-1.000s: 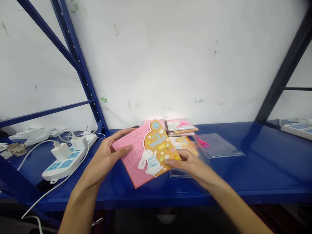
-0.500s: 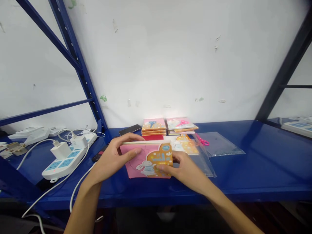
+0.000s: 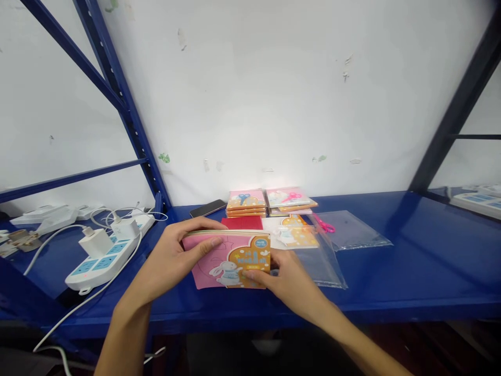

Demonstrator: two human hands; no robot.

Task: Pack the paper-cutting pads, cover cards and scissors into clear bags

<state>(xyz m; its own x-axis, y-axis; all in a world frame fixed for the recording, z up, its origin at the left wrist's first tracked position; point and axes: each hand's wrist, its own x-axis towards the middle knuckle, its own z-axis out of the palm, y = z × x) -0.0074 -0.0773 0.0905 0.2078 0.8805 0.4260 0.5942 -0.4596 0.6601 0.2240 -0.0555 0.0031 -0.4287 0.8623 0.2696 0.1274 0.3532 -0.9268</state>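
Observation:
Between my two hands a stack of pink and orange booklets [image 3: 213, 253] with a white rabbit on the front stands tilted toward me, low over the front of the shelf. My left hand [image 3: 178, 256] grips its top left, thumb across the front cover and fingers behind. On the right edge, my right hand [image 3: 282, 274] pinches the stack with the thumb in front; its other fingers are partly hidden. Behind lie a red sheet or booklet [image 3: 243, 223] and another rabbit booklet [image 3: 297, 234], partly in a clear plastic bag [image 3: 324, 263]. Pink scissors [image 3: 324, 224] lie beside it.
Two piles of bagged booklets, a left pile [image 3: 246, 203] with blue scissors and a right pile [image 3: 289, 201] with pink ones, stand by the wall. A phone [image 3: 207, 208], another clear bag [image 3: 352, 230], and a power strip [image 3: 109, 256] with white cables lie on the blue shelf [image 3: 415, 250].
Both hands have moved slightly left with the booklet stack. Its front now faces me more squarely, and more of the red item behind shows.

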